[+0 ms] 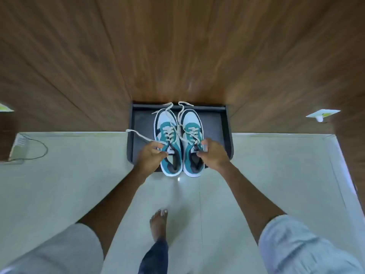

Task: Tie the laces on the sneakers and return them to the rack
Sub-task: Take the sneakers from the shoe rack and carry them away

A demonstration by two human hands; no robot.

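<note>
Wood-panelled wall (pixel 177 46) above pale tiled floor (pixel 69 184), my dark pull-out rack tray (pixel 219 123) holding two teal-and-white sneakers (pixel 169 139) side by side, my left hand (pixel 151 157) pinching the left shoe's tongue, my right hand (pixel 214 155) gripping the right shoe's collar, loose cream laces (pixel 142 136) trailing untied

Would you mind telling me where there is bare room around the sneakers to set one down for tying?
The pale tiled floor lies bare left and right of the dark tray. The tray's own strips beside the sneakers are narrow. The middle is crowded: left hand, right hand, loose laces.
</note>
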